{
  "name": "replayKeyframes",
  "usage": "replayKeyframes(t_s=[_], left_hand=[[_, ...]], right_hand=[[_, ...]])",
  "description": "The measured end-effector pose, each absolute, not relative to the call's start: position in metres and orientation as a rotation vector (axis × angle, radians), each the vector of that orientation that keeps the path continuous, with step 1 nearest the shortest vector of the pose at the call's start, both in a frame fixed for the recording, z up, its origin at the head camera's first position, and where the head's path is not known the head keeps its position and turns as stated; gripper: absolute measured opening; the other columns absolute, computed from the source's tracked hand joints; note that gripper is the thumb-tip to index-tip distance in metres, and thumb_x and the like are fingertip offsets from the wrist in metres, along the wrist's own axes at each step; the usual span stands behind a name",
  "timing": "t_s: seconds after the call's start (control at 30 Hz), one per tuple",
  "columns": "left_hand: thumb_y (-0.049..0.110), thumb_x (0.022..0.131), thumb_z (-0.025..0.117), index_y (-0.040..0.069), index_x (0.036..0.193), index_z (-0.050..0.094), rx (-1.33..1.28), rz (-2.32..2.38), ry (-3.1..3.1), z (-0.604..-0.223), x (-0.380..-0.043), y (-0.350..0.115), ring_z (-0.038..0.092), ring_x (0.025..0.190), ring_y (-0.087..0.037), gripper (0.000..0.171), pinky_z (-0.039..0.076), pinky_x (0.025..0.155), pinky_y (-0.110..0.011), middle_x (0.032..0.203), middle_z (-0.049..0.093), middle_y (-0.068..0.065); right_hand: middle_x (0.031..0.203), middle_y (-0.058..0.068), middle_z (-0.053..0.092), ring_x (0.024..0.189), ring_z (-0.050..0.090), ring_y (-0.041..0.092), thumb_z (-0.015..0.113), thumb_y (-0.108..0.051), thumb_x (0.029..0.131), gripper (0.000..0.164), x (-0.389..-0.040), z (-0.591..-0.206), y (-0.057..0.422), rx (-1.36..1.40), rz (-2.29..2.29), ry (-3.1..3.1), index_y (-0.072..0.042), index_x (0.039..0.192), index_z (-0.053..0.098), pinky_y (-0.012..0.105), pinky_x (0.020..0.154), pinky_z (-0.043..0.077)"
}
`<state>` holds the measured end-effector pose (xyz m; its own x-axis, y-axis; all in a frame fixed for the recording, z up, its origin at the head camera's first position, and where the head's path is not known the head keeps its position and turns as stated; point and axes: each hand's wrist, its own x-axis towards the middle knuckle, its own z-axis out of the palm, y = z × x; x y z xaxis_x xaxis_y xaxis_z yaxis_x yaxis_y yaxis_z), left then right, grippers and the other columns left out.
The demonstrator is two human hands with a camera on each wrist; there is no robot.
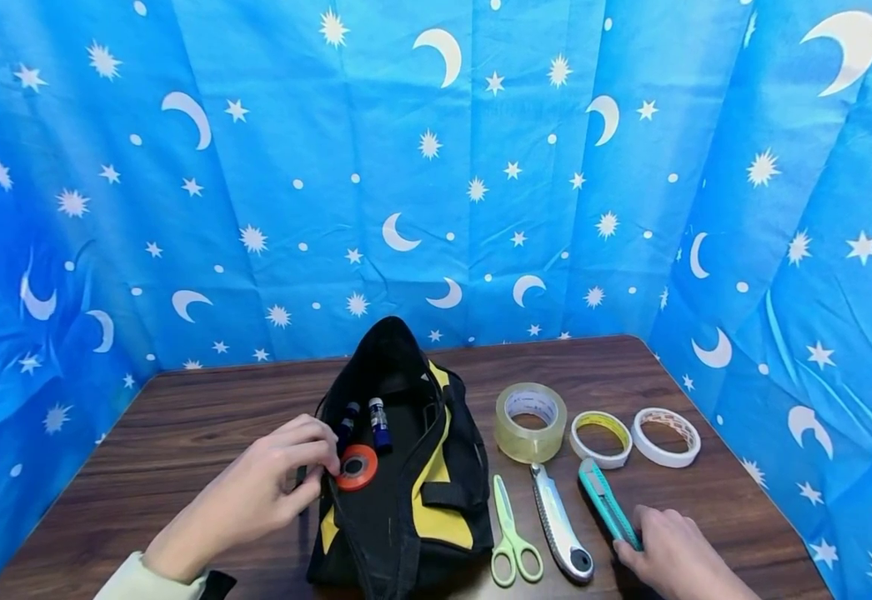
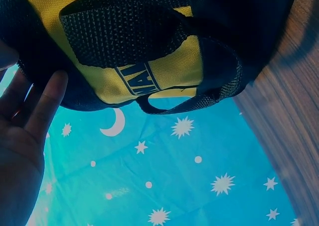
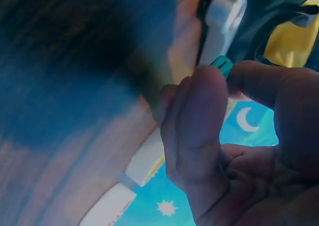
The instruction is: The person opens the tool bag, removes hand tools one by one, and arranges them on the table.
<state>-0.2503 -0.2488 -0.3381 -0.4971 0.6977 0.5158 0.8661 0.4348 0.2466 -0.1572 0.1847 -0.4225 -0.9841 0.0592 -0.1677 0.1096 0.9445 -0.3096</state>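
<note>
Two hands at work about an open bag [image 1: 443, 523] on a wooden surface [image 1: 203, 433]. We see the right hand [image 1: 679, 550] pinching a green cutter [image 1: 607, 504] by its near end, between thumb and fingers; the cutter lies to the right of the bag, beyond the scissors [image 1: 508, 535] and the silver cutter [image 1: 559, 521]. Its long axis slants from the hand away and to the left, its far tip close to the smaller white tape roll [image 1: 603, 461]. From this cutter, the mouth of the bag lies leftward, across those two tools, and we judge this offset the relation that matters most. The left hand [image 1: 271, 467], much nearer the bag, pinches its left rim. Inside the bag we find a red tape roll [image 1: 366, 477] and two glue sticks, one plain to see [image 1: 379, 425], the other dark against the lining and hard to make out.

We note that the green cutter's held end is partly covered by the right hand; in the right wrist view only a small green piece shows, and the surface there is blurred. In the left wrist view, a strap [image 2: 124, 37] covers part of the bag's lettering.
</note>
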Motion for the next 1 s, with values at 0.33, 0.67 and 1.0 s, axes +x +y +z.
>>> replayKeyframes(t_s=[0.33,0.67,1.0], left_hand=[[0.000,0.070,0.057,0.032,0.083,0.053,-1.333,-0.699,-2.366,-0.336,-0.249,-0.250,0.043,0.086,-0.003,0.035,0.036,0.058,-0.018,0.099,0.048,0.016],[-0.001,0.069,0.057,0.031,0.083,0.053,-1.342,-0.717,-2.342,-0.337,-0.250,-0.250,0.043,0.088,-0.003,0.035,0.038,0.060,-0.019,0.099,0.048,0.015],[-0.002,0.068,0.055,0.030,0.085,0.054,-1.367,-0.733,-2.279,-0.339,-0.251,-0.251,0.044,0.094,-0.007,0.036,0.034,0.071,-0.012,0.101,0.049,0.014]], right_hand=[[0.054,0.004,0.043,0.047,0.039,0.016,0.065,-0.030,0.070,0.029,-0.161,-0.433,0.184,0.195,-0.467,2.884,-0.009,0.064,0.046,0.030,0.045,0.030],[0.055,0.004,0.045,0.048,0.042,0.016,0.067,-0.036,0.067,0.033,-0.162,-0.441,0.184,0.247,-0.462,2.836,-0.008,0.068,0.050,0.030,0.045,0.031],[0.058,0.004,0.044,0.050,0.042,0.017,0.068,-0.044,0.065,0.043,-0.162,-0.443,0.187,0.261,-0.473,2.825,-0.005,0.079,0.055,0.032,0.047,0.032]])
